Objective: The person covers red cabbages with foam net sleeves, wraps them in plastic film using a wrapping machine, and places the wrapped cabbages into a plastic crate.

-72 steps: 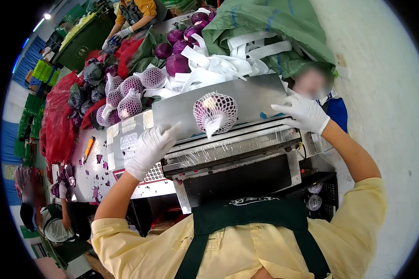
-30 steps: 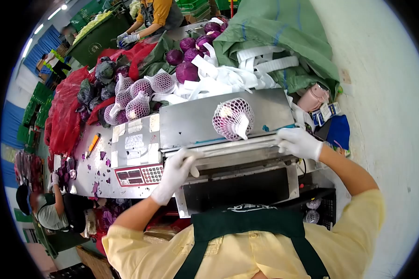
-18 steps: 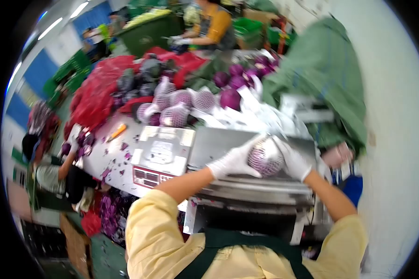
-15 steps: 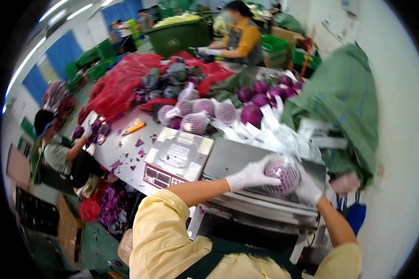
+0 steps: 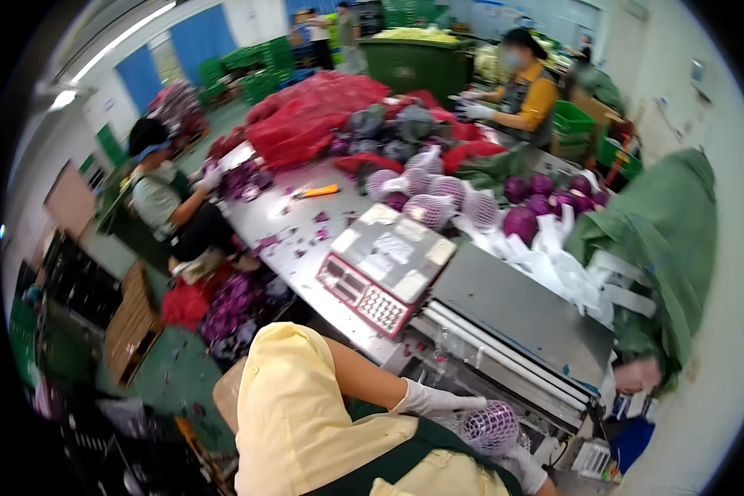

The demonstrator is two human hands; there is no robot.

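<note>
Both gloved hands cradle the netted red cabbage (image 5: pixel 489 426) low against the apron, just below the wrapping machine's steel plate (image 5: pixel 525 318) — the left hand (image 5: pixel 435 402) cupped over its top, the right hand (image 5: pixel 522 465) gripping underneath, supporting its weight.
</note>
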